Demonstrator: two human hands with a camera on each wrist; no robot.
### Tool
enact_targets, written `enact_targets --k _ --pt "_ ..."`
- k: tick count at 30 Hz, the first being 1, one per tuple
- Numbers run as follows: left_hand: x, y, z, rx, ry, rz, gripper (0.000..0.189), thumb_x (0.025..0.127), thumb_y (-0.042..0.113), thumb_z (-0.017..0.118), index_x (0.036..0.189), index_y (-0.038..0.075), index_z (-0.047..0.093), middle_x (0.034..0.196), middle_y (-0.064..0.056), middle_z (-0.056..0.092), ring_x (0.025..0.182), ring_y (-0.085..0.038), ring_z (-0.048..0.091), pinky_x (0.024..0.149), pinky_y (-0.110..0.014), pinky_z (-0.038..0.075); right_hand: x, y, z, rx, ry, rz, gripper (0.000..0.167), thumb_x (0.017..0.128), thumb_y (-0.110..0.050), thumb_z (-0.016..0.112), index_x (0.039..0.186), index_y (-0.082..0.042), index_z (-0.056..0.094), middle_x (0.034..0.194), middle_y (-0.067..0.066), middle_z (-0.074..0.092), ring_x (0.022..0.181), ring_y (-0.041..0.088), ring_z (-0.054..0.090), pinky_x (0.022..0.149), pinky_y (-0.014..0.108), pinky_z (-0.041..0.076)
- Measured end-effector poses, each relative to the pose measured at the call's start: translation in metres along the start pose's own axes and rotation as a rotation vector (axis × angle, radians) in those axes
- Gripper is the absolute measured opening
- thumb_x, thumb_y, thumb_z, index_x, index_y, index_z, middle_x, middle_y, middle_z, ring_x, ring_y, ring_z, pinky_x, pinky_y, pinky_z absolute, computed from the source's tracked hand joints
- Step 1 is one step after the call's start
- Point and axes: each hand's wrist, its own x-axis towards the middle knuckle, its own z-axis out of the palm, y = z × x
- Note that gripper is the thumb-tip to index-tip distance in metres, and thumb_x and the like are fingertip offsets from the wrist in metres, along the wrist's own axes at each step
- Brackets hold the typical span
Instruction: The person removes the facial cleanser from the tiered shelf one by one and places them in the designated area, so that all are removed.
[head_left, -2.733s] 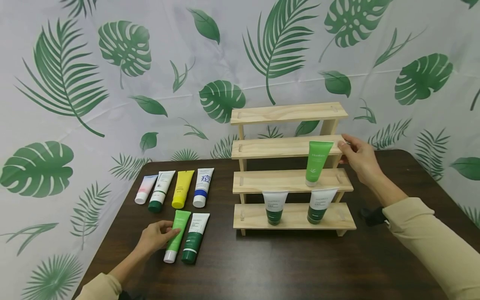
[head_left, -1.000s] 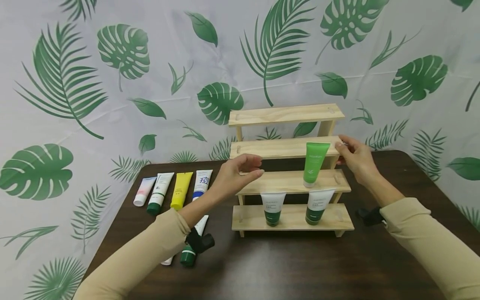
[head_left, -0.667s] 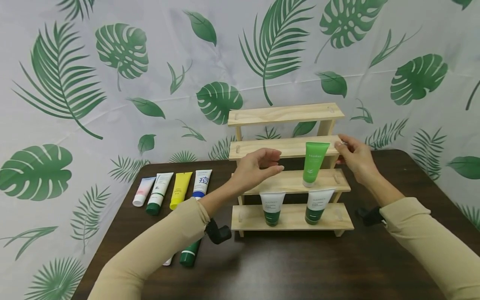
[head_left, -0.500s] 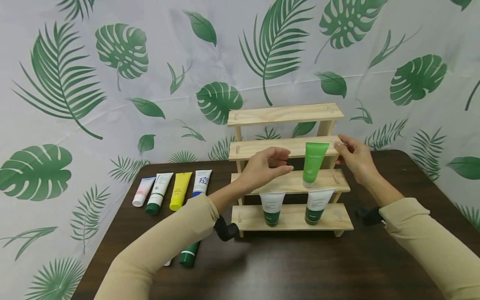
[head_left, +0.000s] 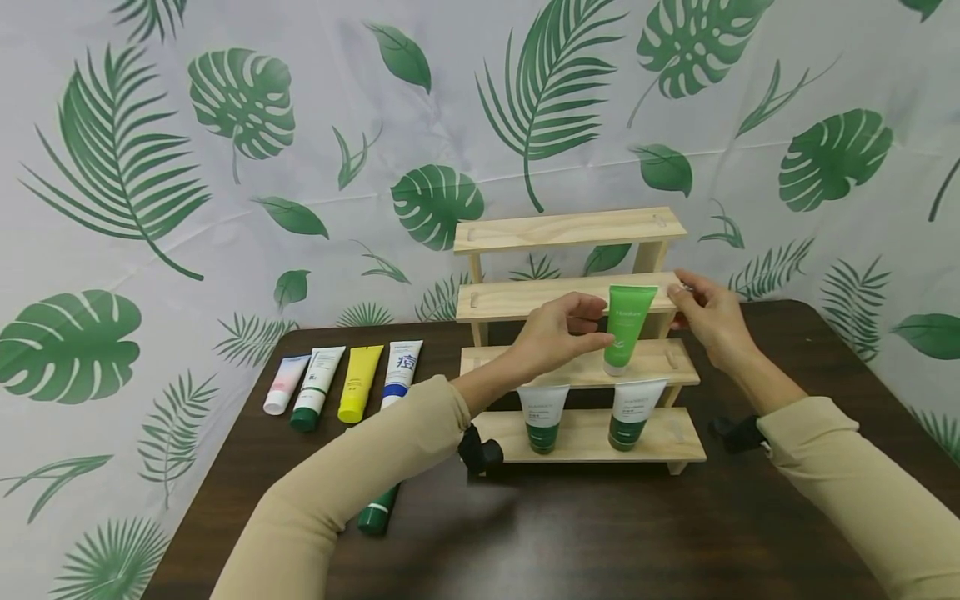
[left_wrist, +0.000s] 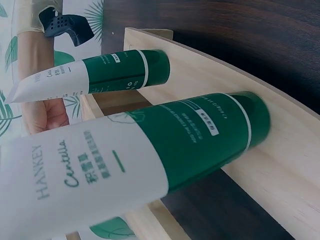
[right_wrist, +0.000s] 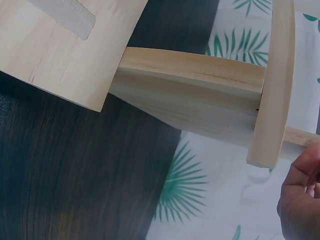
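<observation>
In the head view my left hand (head_left: 558, 333) reaches the left edge of a bright green squeeze tube (head_left: 628, 321), its thumb overlapping that edge and its fingers loosely bent. The tube stands cap down on the second step of a wooden tiered rack (head_left: 570, 229). My right hand (head_left: 712, 321) grips the right end of the rack's third board, thumb on top. On the lowest step stand two white and dark green tubes, a left one (head_left: 543, 417) and a right one (head_left: 636, 412). The left wrist view shows this pair close up; the left hand is out of sight there.
At left on the dark table (head_left: 570, 533) lie a pink-and-white tube (head_left: 287, 383), a white tube with green cap (head_left: 318, 387), a yellow tube (head_left: 361, 383) and a white-and-blue tube (head_left: 402, 371). My left sleeve partly covers a dark green tube (head_left: 377, 510). A leaf-print cloth hangs behind.
My left hand has left a light green tube on the table and moved right to the green tube on the rack. That table tube is now hidden behind the sleeve. The right hand stays put.
</observation>
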Motion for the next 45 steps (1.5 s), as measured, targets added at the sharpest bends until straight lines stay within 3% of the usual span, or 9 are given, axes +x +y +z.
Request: enact_targets --k 12,27,33,45 --pt "0.010 0.003 0.013 0.018 0.018 -0.010 0.043 0.085 0.014 0.070 0.123 0.004 0.053 0.118 -0.009 0.061 0.103 -0.017 0.063 0.080 -0.015 0.049 0.000 0.001 0.000 -0.004 -0.002 -0.005 0.059 0.100 -0.029 0.042 0.145 0.004 0.026 0.095 0.000 0.049 0.071 -0.003 0.055 0.061 0.014 0.051" --pt "0.016 0.006 0.022 0.110 0.048 0.006 0.041 0.085 0.016 0.071 0.120 0.003 0.054 0.111 -0.010 0.064 0.098 -0.016 0.064 0.076 -0.014 0.049 0.000 0.000 -0.001 -0.007 0.012 -0.024 0.058 0.100 -0.029 0.043 0.144 0.006 0.028 0.091 -0.002 0.049 0.070 -0.002 0.055 0.060 0.013 0.051" --pt "0.018 0.007 0.024 0.130 0.064 -0.008 0.038 0.084 0.016 0.071 0.116 0.003 0.056 0.109 -0.009 0.066 0.095 -0.014 0.064 0.075 -0.014 0.049 0.000 0.000 0.000 -0.001 0.007 -0.021 0.058 0.100 -0.029 0.043 0.144 0.006 0.028 0.090 -0.005 0.049 0.070 -0.003 0.055 0.060 0.013 0.051" --pt "0.015 0.007 0.022 0.161 0.084 0.033 0.033 0.085 0.017 0.070 0.112 0.003 0.057 0.102 -0.008 0.067 0.085 -0.009 0.062 0.068 -0.012 0.048 0.003 0.003 -0.001 0.022 0.001 -0.023 0.057 0.100 -0.025 0.043 0.145 0.006 0.026 0.089 -0.006 0.050 0.069 -0.003 0.055 0.059 0.013 0.051"
